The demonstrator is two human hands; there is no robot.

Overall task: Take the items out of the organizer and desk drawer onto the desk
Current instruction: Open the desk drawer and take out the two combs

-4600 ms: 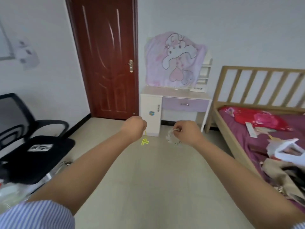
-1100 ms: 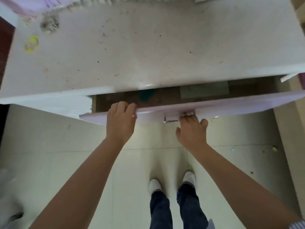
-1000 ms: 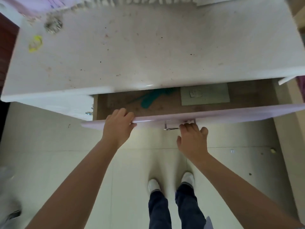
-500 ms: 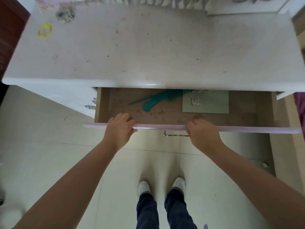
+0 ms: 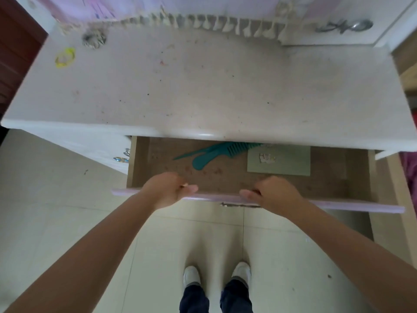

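The desk drawer [image 5: 338, 205] is pulled out below the white desk top [image 5: 203, 86]. Its lilac front edge is gripped by my left hand [image 5: 168, 190] and my right hand [image 5: 274, 194], fingers hooked over the rim. Inside lie two teal combs [image 5: 212, 152], partly under the desk edge, and a pale green card [image 5: 279, 160] with a small sticker. On the desk's far left sit a yellow ring-shaped item [image 5: 65, 57] and a grey-white scrunchie [image 5: 93, 39].
A fringed pink cloth [image 5: 203, 19] hangs along the desk's back. A white shelf unit with a silver ornament [image 5: 345, 26] stands at the back right. A dark red door [image 5: 13, 41] is at the left. My feet [image 5: 216, 274] stand on pale floor tiles.
Both hands pulled the drawer further out toward me, uncovering the combs and card. My right hand shifted from the metal handle to the drawer's top edge.
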